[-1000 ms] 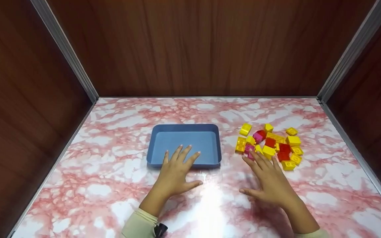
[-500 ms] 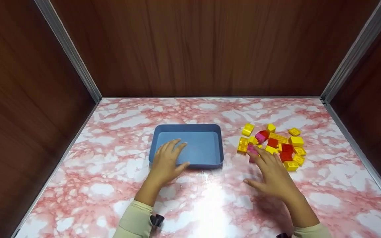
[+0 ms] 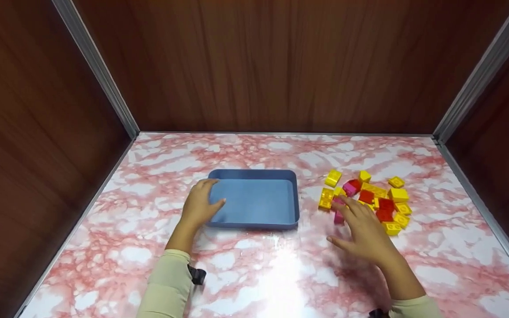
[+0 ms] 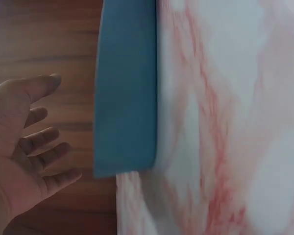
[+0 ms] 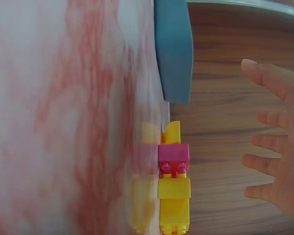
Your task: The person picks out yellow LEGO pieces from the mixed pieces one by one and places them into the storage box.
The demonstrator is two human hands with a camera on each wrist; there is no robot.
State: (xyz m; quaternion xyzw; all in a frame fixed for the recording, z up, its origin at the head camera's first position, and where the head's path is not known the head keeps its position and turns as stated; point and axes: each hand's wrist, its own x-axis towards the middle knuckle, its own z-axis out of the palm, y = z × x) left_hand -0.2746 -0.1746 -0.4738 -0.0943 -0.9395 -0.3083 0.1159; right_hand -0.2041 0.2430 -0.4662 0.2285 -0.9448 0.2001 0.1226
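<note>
While my left hand (image 3: 198,205) hovers empty at the tray's (image 3: 254,201) nine o'clock, my right hand (image 3: 365,232) hovers empty at the blocks' (image 3: 366,197) six.

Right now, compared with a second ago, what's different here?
The left hand has moved to its left, from over the near part of the blue tray to the tray's left edge. Nothing was visibly picked up or let go. The right hand is nearly where it was, at the bricks; tray and bricks look unmoved.
</note>
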